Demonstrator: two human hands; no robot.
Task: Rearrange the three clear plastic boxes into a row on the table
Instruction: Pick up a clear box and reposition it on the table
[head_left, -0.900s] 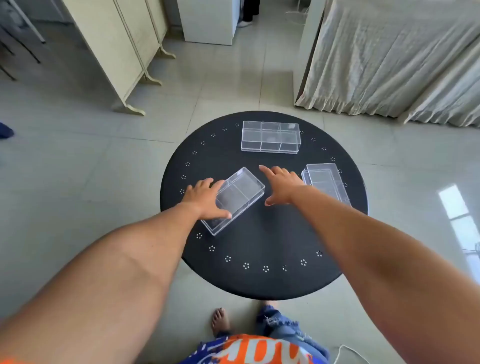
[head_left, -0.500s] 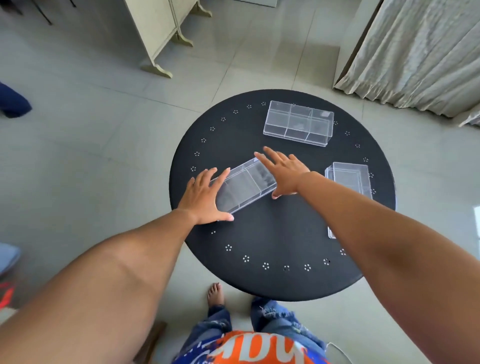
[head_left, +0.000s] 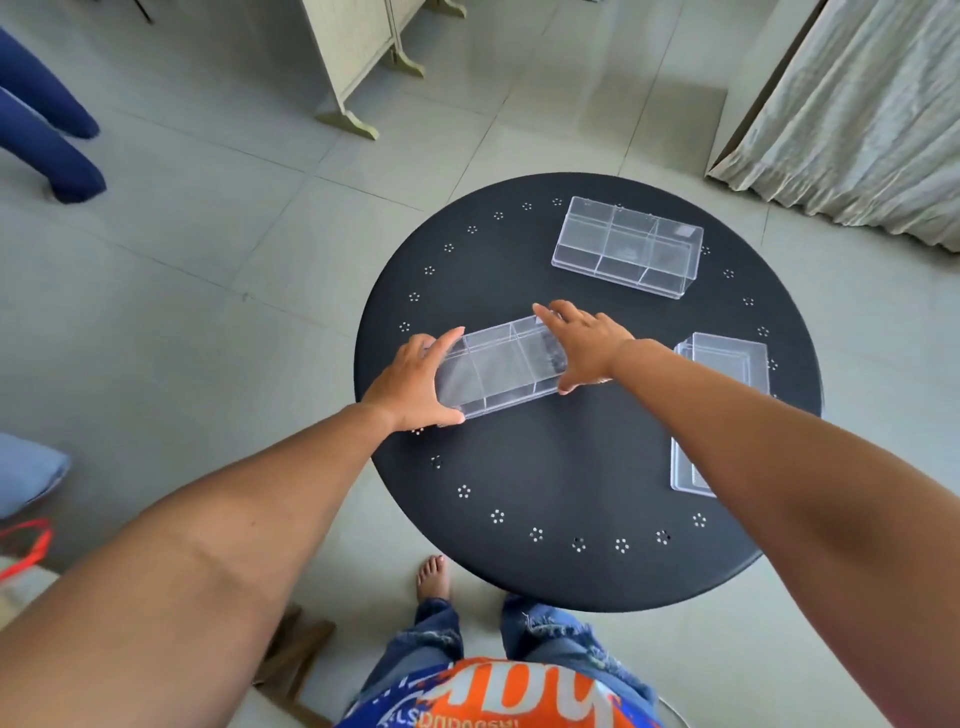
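Clear plastic divided box (head_left: 501, 366), left-centre on the round black surface (head_left: 571, 467): pinched endwise between left hand (head_left: 415, 382) and right hand (head_left: 584, 345), fingers spread, arms outstretched. Step: repositioning. Far box (head_left: 628, 247) and right box (head_left: 727, 364) lie apart; next, judged, aligning this one with them.
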